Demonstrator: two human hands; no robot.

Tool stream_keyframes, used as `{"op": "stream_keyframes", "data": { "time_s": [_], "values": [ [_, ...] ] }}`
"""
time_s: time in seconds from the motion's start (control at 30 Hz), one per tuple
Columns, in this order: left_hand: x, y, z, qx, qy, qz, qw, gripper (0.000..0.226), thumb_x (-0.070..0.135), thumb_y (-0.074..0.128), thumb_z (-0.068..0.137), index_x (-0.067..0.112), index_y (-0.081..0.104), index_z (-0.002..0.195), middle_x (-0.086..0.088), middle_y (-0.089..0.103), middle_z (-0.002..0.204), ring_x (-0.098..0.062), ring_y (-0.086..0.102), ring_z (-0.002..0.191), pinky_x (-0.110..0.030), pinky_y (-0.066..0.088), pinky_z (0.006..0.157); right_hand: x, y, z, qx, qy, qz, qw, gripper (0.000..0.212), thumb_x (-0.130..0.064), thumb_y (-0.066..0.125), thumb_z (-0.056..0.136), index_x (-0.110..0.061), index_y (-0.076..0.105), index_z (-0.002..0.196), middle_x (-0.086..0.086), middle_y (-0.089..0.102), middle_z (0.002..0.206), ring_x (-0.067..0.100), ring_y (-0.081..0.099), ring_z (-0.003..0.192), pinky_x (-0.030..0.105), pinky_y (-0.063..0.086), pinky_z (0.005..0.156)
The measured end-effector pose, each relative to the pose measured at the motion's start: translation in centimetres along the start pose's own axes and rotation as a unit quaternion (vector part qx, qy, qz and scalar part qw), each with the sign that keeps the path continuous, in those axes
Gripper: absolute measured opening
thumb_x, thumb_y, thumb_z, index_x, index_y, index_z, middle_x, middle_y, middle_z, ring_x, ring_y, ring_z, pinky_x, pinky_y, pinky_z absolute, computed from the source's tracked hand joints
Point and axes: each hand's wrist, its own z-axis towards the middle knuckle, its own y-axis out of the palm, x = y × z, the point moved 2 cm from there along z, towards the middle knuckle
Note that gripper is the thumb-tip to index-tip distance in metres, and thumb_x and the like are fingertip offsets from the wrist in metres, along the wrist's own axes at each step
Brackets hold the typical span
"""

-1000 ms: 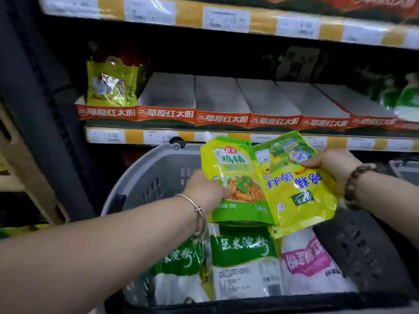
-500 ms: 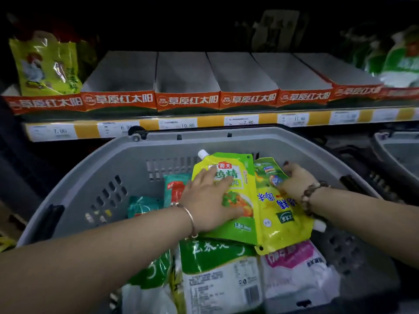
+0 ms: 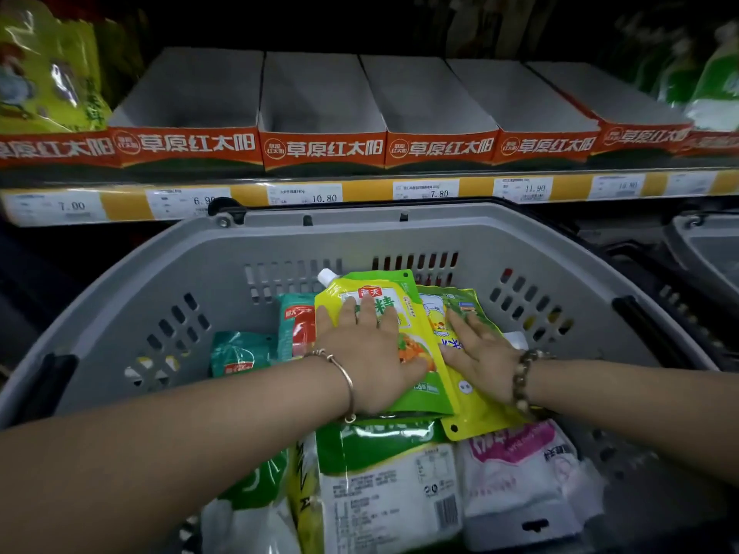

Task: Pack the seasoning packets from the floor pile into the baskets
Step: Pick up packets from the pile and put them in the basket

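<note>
A grey plastic basket (image 3: pixel 168 273) stands in front of me below a shop shelf. Inside it lie two yellow-green seasoning pouches side by side. My left hand (image 3: pixel 370 353) presses flat, fingers straight, on the left pouch with the white spout (image 3: pixel 416 313). My right hand (image 3: pixel 482 347) presses flat on the right pouch (image 3: pixel 474 417), which lies upside down. Under and around them are white-and-green packets (image 3: pixel 388 485), a white-and-pink packet (image 3: pixel 524 469) and teal packets (image 3: pixel 240 351).
A shelf edge (image 3: pixel 360 191) with yellow strips and price tags runs just behind the basket. Above it stand several open red-fronted cardboard trays (image 3: pixel 324 113). A second grey basket (image 3: pixel 708 253) shows at the right edge. Yellow-green bags (image 3: pixel 44 74) stand on the shelf at far left.
Both hands carried the two pouches down from above the basket and laid them on the packets inside. The fingers have flattened out on top of the pouches.
</note>
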Motion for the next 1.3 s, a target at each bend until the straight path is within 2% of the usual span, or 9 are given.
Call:
{"op": "stream_keyframes", "data": {
  "time_s": [0.2, 0.43, 0.6, 0.73, 0.8, 0.87, 0.9, 1.03, 1.3],
  "values": [
    [2.8, 0.2, 1.8, -0.001, -0.006, -0.014, 1.000, 0.083, 0.067, 0.021, 0.088, 0.016, 0.000, 0.150, -0.016, -0.010, 0.156, -0.038, -0.010, 0.143, -0.062, -0.008, 0.108, 1.3, 0.3, 1.3, -0.030, 0.061, -0.045, 0.997, 0.061, -0.039, 0.021, 0.102, -0.021, -0.014, 0.148, 0.015, -0.005, 0.157, 0.028, 0.000, 0.145, 0.039, 0.011, 0.117],
    [2.0, -0.1, 0.6, -0.012, 0.004, 0.002, 1.000, 0.086, 0.072, 0.020, 0.086, 0.019, -0.001, 0.150, -0.014, -0.010, 0.157, -0.036, -0.008, 0.143, -0.061, -0.006, 0.111, 0.8, -0.7, 0.9, -0.064, 0.062, -0.030, 0.996, 0.064, -0.050, 0.021, 0.099, -0.023, -0.009, 0.149, 0.014, -0.003, 0.157, 0.029, 0.004, 0.145, 0.040, 0.011, 0.117],
    [1.4, -0.2, -0.5, -0.016, 0.003, 0.003, 1.000, 0.086, 0.072, 0.021, 0.086, 0.020, 0.001, 0.151, -0.014, -0.009, 0.157, -0.036, -0.007, 0.144, -0.060, -0.005, 0.111, -0.1, -2.5, -0.7, -0.061, 0.046, -0.013, 0.997, 0.061, -0.048, 0.025, 0.099, -0.021, 0.005, 0.150, 0.011, 0.013, 0.156, 0.026, 0.023, 0.141, 0.032, 0.021, 0.114],
    [1.1, -1.2, -0.9, -0.016, 0.011, -0.022, 1.000, 0.085, 0.074, 0.028, 0.083, 0.023, 0.012, 0.149, -0.011, 0.000, 0.158, -0.032, 0.002, 0.144, -0.057, 0.003, 0.113, -2.3, -4.0, -2.8, 0.040, 0.013, -0.012, 0.999, 0.053, -0.040, 0.030, 0.100, -0.022, 0.019, 0.148, 0.014, 0.045, 0.141, 0.025, 0.052, 0.120, 0.030, 0.041, 0.095],
    [0.3, -2.2, -1.3, 0.007, 0.026, -0.039, 0.999, 0.072, 0.068, 0.036, 0.085, 0.022, 0.034, 0.140, -0.012, 0.025, 0.152, -0.031, 0.027, 0.137, -0.049, 0.023, 0.108, -3.8, -4.9, -3.6, 0.091, -0.022, -0.016, 0.995, 0.053, -0.039, 0.034, 0.099, -0.022, 0.020, 0.147, 0.013, 0.056, 0.127, 0.019, 0.062, 0.093, 0.028, 0.048, 0.076],
    [-1.2, -3.3, -2.2, 0.041, 0.023, -0.077, 0.996, 0.053, 0.058, 0.045, 0.087, 0.021, 0.050, 0.125, -0.009, 0.049, 0.134, -0.030, 0.047, 0.119, -0.039, 0.038, 0.093, -5.5, -5.8, -4.2, 0.114, -0.054, -0.032, 0.992, 0.057, -0.040, 0.041, 0.096, -0.024, 0.020, 0.147, 0.010, 0.058, 0.125, 0.009, 0.057, 0.069, 0.022, 0.043, 0.057],
    [-2.3, -3.7, -2.7, 0.054, 0.016, -0.101, 0.993, 0.050, 0.053, 0.048, 0.087, 0.022, 0.051, 0.125, -0.007, 0.052, 0.131, -0.029, 0.050, 0.116, -0.036, 0.040, 0.090, -6.4, -6.2, -4.4, 0.122, -0.070, -0.045, 0.989, 0.060, -0.041, 0.044, 0.095, -0.024, 0.020, 0.147, 0.009, 0.055, 0.130, 0.008, 0.058, 0.073, 0.022, 0.043, 0.058],
    [-7.3, -6.1, -6.7, 0.119, -0.019, -0.200, 0.972, 0.052, 0.041, 0.057, 0.086, 0.022, 0.047, 0.134, -0.006, 0.051, 0.137, -0.024, 0.049, 0.121, -0.028, 0.040, 0.094, -11.0, -7.7, -5.3, 0.146, -0.135, -0.067, 0.978, 0.067, -0.040, 0.052, 0.091, -0.020, 0.022, 0.148, 0.008, 0.040, 0.145, 0.023, 0.044, 0.127, 0.029, 0.037, 0.097],
    [-18.3, -8.0, -21.9, 0.280, -0.089, -0.140, 0.946, 0.060, 0.040, 0.061, 0.084, 0.025, 0.039, 0.138, 0.002, 0.037, 0.144, -0.017, 0.040, 0.129, -0.031, 0.036, 0.103, -27.0, -7.3, -9.1, 0.189, -0.313, 0.005, 0.931, 0.056, -0.037, 0.057, 0.087, -0.022, 0.041, 0.138, 0.005, 0.048, 0.138, 0.022, 0.049, 0.121, 0.025, 0.037, 0.086]
  ]
}}
